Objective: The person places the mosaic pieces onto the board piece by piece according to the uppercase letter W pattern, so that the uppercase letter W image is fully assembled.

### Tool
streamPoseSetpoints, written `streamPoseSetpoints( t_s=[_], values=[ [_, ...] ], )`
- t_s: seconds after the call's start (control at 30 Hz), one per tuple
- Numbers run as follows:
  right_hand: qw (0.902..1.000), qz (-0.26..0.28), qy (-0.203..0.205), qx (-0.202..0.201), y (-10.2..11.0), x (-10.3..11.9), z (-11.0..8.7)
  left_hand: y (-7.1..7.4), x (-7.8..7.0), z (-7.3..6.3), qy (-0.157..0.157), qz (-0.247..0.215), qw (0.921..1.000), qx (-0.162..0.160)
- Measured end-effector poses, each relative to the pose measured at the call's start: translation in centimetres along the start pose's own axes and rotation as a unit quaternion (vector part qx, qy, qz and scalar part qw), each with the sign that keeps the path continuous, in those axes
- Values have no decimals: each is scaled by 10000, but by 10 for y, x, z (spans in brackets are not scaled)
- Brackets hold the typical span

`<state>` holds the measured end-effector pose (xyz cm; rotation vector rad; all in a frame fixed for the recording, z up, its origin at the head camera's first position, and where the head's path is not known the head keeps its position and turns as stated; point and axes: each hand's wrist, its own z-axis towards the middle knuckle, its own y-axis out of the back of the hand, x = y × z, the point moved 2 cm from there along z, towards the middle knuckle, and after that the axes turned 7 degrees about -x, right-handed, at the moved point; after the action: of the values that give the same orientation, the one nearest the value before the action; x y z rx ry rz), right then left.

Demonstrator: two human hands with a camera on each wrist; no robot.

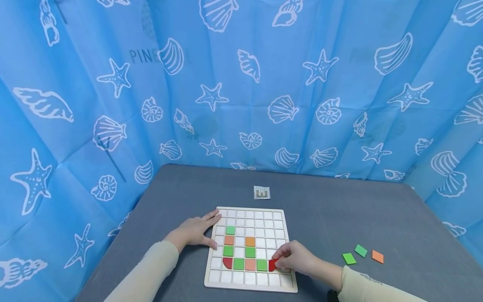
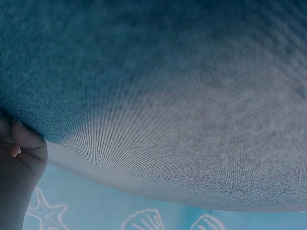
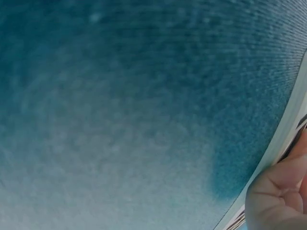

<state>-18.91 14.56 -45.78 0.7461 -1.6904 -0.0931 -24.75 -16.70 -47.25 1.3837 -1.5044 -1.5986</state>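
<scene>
A white gridded board (image 1: 250, 277) with a pale rim lies on the grey table. My left hand (image 1: 194, 230) rests at its left edge, fingers extended and thumb apart. In the left wrist view, part of the left hand (image 2: 21, 158) shows at the left border. My right hand (image 1: 296, 258) pinches a red tile (image 1: 273, 265) with a rounded corner, over the lower right of the grid. Another red rounded tile (image 1: 227, 263) sits at the lower left. Between them lie a green tile (image 1: 238, 264), a salmon tile (image 1: 250, 264) and another green tile (image 1: 262, 265).
Higher on the grid are more green and orange tiles, including an orange tile (image 1: 250, 241). Two loose green tiles (image 1: 349, 258) and a loose orange tile (image 1: 377, 256) lie right of the board. A small patterned card (image 1: 262, 192) lies behind it. A blue shell-print curtain (image 1: 241, 84) surrounds the table.
</scene>
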Motion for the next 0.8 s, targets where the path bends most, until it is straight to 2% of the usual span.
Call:
streamPoseSetpoints(
  t_s=[0.8],
  values=[
    [10000,-38,-20,54,-1,0,1,5,-4,-3,14,-40,10000,24]
  ],
)
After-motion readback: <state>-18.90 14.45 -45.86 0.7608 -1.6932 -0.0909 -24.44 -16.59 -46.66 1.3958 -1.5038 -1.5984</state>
